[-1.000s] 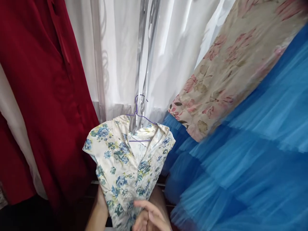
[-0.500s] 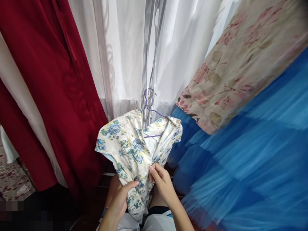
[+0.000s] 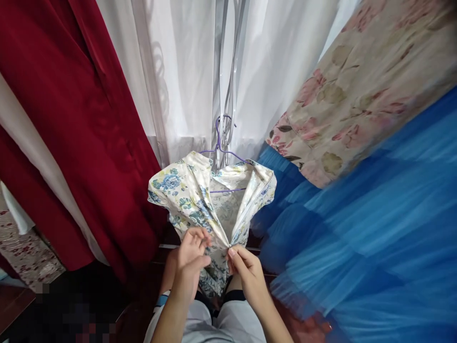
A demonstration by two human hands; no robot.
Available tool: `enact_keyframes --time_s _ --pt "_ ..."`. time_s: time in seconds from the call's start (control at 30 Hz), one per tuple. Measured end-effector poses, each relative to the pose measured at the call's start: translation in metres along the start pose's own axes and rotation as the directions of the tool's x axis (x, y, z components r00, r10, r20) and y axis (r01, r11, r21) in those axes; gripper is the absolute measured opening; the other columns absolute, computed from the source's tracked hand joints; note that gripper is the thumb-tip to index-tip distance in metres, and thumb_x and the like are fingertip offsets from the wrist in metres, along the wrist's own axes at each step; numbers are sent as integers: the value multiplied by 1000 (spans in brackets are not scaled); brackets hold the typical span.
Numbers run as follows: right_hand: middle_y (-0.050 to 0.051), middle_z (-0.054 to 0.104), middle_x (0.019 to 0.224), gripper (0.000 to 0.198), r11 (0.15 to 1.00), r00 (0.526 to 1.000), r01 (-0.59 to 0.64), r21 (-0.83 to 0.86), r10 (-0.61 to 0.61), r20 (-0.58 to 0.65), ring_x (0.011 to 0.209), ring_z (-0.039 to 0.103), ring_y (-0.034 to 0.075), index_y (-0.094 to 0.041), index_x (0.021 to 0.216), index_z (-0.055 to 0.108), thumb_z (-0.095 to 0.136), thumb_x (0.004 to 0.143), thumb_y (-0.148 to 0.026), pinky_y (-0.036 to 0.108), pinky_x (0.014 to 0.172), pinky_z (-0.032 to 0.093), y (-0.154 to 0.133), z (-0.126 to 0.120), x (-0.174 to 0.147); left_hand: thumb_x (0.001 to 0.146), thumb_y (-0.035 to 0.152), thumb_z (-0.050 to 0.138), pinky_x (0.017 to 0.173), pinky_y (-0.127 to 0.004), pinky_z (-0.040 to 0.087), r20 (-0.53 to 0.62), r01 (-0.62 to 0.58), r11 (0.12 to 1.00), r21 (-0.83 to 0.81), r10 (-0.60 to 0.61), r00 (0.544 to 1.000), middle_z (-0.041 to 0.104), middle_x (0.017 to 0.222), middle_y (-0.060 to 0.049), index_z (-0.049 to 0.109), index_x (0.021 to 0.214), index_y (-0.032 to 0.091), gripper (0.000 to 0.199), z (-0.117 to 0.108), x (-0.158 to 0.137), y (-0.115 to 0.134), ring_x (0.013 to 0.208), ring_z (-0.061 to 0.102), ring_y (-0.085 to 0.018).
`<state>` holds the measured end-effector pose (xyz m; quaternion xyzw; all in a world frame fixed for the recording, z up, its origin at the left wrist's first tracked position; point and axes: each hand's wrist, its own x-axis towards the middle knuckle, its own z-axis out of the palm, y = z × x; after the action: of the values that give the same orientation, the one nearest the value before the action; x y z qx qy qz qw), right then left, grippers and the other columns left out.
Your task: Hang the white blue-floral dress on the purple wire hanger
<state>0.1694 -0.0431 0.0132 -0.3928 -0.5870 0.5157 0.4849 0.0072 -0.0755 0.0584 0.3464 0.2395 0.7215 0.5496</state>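
A cream blouse (image 3: 194, 209) with blue flowers and green leaves hangs in front of me on a purple wire hanger (image 3: 233, 154). Its V-shaped neckline lies open, showing the patterned inside of the back and the hanger's lower bar. My right hand (image 3: 246, 267) pinches the front edge at the point of the V, thumb on top. Just left of it, my left hand (image 3: 193, 259) hovers over the blouse front, fingers curled loosely and apart from the thumb, with nothing seen in them. The lower blouse hangs between my knees, partly behind my hands.
Silvery ribbons (image 3: 228, 57) hang down by the hanger's hook, before a white curtain (image 3: 182, 71). Dark red cloth (image 3: 117, 143) hangs at the left. At the right are a beige floral cloth (image 3: 332, 124) and blue layered tulle (image 3: 357, 238). A pixelated dark patch covers the lower left.
My left hand has let go of the blouse's side and moved up and inward. The neckline has spread wider, while my right hand keeps its pinch on the front edge.
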Motion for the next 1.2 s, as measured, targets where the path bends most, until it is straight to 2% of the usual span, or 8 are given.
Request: enact_keyframes --time_s 0.1,0.17,0.27,0.37,0.47,0.53,0.93,1.2 --pt "-2 46 58 42 994 996 50 -98 -42 78 57 42 14 -19 68 55 50 96 -49 28 58 32 -12 0 1 73 15 70 96 -34 42 40 -26 888 458 9 999 57 107 -7 58 105 23 36 -2 3 -29 105 55 -23" --pt "-3 45 60 40 988 990 70 -136 -52 133 59 40 13 -18 70 56 50 97 -47 27 57 31 -21 1 3 81 22 68 94 -34 45 34 -14 805 593 -8 999 61 103 -8 59 106 22 26 -4 2 -44 102 58 -24" --pt "-4 42 58 39 997 993 30 -74 -21 117 55 36 11 -17 70 56 51 96 -47 25 53 28 -29 9 6 87 29 63 84 -32 49 -19 -24 777 629 47 999 63 90 -6 59 93 21 11 -4 0 -55 89 62 -22" --pt "-6 40 47 37 986 991 -106 131 94 94 44 31 9 -17 66 55 52 92 -44 24 47 21 -29 19 10 85 27 64 78 -30 51 -39 -38 774 632 81 996 61 81 -4 59 85 21 8 -6 0 -54 81 62 -21" --pt "-7 41 39 34 915 964 -259 309 226 139 36 26 7 -17 63 57 54 87 -40 24 42 14 -30 22 21 84 26 66 81 -31 53 -51 -3 805 593 41 998 65 85 -6 63 87 20 8 -9 1 -49 86 66 -23" --pt "-6 44 36 32 909 955 -283 305 239 174 34 26 7 -15 64 61 55 85 -39 24 42 12 -37 19 33 83 29 68 84 -33 54 -52 23 816 577 9 999 68 91 -9 66 92 20 13 -11 2 -49 92 67 -25" --pt "-4 46 35 34 993 989 79 -91 -67 132 36 34 9 -15 62 68 52 86 -35 26 47 26 -128 -10 126 86 24 62 76 -33 58 85 -71 648 759 9 996 68 83 -10 66 89 16 9 -23 7 -80 80 68 -23" --pt "-4 42 36 34 979 982 186 -79 -182 54 37 31 9 -15 59 64 51 84 -34 27 46 24 -162 -6 155 84 21 59 71 -30 56 116 -80 601 795 -22 993 67 80 -8 64 83 15 8 -34 5 -84 77 67 -21"
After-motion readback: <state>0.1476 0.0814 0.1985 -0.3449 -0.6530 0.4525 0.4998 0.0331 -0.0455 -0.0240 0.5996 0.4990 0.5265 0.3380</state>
